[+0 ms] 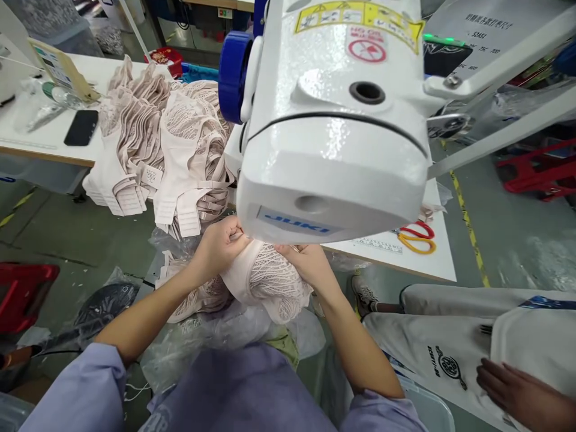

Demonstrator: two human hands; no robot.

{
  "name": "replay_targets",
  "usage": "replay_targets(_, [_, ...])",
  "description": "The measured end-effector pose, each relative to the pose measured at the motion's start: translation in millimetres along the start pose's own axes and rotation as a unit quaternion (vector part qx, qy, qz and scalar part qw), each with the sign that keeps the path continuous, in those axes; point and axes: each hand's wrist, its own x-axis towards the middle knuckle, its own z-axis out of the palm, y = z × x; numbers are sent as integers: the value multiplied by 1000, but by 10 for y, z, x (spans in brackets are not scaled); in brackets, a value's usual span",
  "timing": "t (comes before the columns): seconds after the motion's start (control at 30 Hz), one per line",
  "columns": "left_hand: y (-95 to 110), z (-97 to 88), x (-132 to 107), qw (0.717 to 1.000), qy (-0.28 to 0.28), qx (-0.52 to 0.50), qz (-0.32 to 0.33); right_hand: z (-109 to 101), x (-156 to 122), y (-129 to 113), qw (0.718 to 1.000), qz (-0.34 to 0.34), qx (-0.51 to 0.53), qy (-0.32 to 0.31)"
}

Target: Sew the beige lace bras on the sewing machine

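A beige lace bra (270,277) hangs between my two hands, just below the head of a white sewing machine (333,162). My left hand (221,245) pinches its upper left edge, fingers closed. On the other side my right hand (308,264) grips the lace cup near its top, with some fingertips tucked behind the fabric. The machine head hides the needle area. Under and left of the held piece lie more beige bras (198,300) on clear plastic. Two stacks of bras (189,156) drape over the table edge, left of the machine.
On the left of the table rests a black phone (81,128). Scissors with red and yellow handles (417,237) lie on the table's right side by a ruler (375,245). At the right stands a person in a grey apron (423,342). Red stools (22,294) flank the floor.
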Motion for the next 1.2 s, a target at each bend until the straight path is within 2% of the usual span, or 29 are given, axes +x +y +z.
replay_targets(0.13, [31,1,2,1000,-2,1,0,-29,45,54,1000,-1,8,-8])
replay_targets(0.3, [57,-52,-20,1000,-15,-7,-13,15,-25,473,999,6,31,-12])
replay_targets(0.37, [62,-93,-27,1000,-18,-3,-24,62,-128,668,996,-7,67,-64])
replay_targets(0.43, [66,-131,-32,999,-15,0,-32,102,-254,822,984,-8,90,-153])
replay_targets(0.5, [68,-155,-38,999,-11,1,-35,119,-377,932,969,21,102,-223])
replay_targets(0.53, [66,-161,-42,999,-10,1,-35,118,-433,978,964,44,116,-234])
replay_targets(0.6, [59,-163,-54,999,-10,-1,-37,106,-527,1066,959,91,163,-212])
replay_targets(0.7, [43,-153,-78,999,-18,-11,-49,85,-635,1189,946,140,254,-142])
replay_targets(0.87, [7,-147,-112,999,-24,9,-31,58,-773,1228,940,172,295,-18])
replay_targets(1.07, [-37,-155,-234,994,37,83,58,-40,-895,1030,945,131,285,87])
replay_targets(1.13, [28,-115,-352,986,62,102,114,-92,-930,940,952,110,266,106])
replay_targets(1.2, [164,-50,-512,974,65,86,200,-149,-969,807,963,81,237,95])
